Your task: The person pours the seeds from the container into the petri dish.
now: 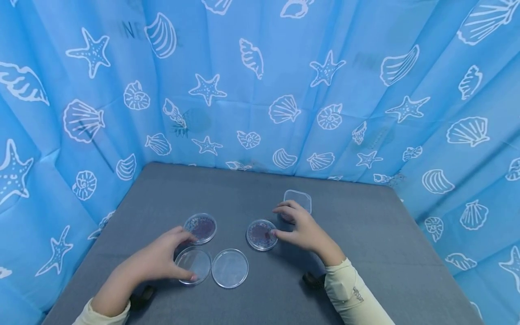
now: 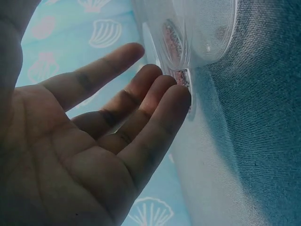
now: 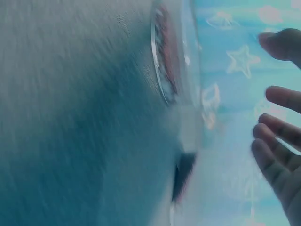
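Over the left side of the table, my left hand [image 1: 156,257] has its fingers spread and loosely bent, holding nothing. It overlaps the rims of a round dish with dark reddish bits [image 1: 202,227] and a clear round dish [image 1: 198,258]. My right hand [image 1: 302,231] hovers with thumb and fingers apart beside another round dish of reddish bits [image 1: 260,234]. Its thumb tip overlaps that dish's right rim in the head view. In the right wrist view the right-hand fingers [image 3: 277,136] stand apart around nothing. A second clear round dish [image 1: 230,268] lies between the hands.
Behind my right hand stands a clear rounded-square container [image 1: 301,198], partly hidden by the fingers. Grey cloth covers the table [image 1: 345,280]. A blue curtain with white shells and starfish [image 1: 252,90] hangs along the back and both sides.
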The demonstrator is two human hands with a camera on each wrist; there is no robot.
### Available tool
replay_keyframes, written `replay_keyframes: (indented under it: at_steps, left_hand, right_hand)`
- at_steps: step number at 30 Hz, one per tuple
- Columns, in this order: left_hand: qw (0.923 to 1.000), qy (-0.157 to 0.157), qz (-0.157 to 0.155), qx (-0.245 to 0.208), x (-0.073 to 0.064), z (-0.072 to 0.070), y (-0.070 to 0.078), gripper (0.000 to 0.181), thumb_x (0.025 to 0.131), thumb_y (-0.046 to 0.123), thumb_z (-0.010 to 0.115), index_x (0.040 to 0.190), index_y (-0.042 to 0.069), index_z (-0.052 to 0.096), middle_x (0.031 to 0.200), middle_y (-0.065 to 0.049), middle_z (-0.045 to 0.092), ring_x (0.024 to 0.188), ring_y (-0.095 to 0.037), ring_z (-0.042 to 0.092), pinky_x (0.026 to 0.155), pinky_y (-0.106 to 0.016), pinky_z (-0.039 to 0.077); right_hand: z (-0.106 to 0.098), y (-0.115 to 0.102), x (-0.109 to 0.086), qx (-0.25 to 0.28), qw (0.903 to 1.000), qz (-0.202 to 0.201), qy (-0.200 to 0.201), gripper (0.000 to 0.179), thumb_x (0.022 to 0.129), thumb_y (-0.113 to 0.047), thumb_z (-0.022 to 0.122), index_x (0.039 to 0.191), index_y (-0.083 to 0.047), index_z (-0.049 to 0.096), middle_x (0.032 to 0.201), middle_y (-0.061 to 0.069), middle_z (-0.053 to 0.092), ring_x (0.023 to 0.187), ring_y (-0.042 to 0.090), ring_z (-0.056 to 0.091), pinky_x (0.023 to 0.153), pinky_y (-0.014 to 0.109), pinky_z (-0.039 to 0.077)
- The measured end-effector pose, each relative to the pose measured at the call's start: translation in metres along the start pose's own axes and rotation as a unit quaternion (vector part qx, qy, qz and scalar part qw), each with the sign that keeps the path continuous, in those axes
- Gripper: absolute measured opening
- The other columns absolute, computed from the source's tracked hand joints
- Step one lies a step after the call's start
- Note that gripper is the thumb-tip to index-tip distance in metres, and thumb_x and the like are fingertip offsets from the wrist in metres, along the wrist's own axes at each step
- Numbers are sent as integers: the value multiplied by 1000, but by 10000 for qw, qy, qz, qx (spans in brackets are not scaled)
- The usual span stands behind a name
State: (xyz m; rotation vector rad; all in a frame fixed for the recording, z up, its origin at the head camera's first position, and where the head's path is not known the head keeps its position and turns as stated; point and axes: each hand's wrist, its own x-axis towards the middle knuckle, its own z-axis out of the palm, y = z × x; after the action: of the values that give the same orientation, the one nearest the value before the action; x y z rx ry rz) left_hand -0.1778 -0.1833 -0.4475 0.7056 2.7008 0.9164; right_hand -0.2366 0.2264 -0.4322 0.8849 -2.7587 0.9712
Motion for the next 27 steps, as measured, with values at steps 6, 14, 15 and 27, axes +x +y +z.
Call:
replay_keyframes:
  at_steps: [6,14,15,27]
  left_hand:
    - [9992,-295,-96,-267,-3,-1,0,83,63,50,101,125,7,66,110,-2,63,100,-17,60,83,-32,56]
    - [9977,-481,-172,-441,-4,1,-2,91,57,40,105,130,5,63,110,-3,62,100,-18,59,80,-29,55]
    - [9977,-491,-165,-441,-4,1,-3,91,57,39,105,130,5,64,110,-3,62,100,-18,59,80,-29,55]
    - [9978,-519,-91,-394,-2,3,-5,87,60,42,104,129,6,66,115,-2,63,103,-18,61,83,-33,57]
  right_hand:
    - [-26,18,-4,-374,9950,382,841,54,86,-26,90,133,-9,70,137,11,62,124,35,60,93,55,60]
    - [-41,56,-9,-501,9848,1397,906,87,85,-33,90,155,-2,48,154,26,46,140,48,44,110,68,46]
    - [-41,60,-10,-350,9844,1493,865,90,86,-33,90,157,-2,44,155,27,44,142,49,43,112,69,46]
    - [-39,74,-17,1228,9710,2040,230,110,87,-21,90,169,-5,18,167,32,30,151,56,36,113,60,50]
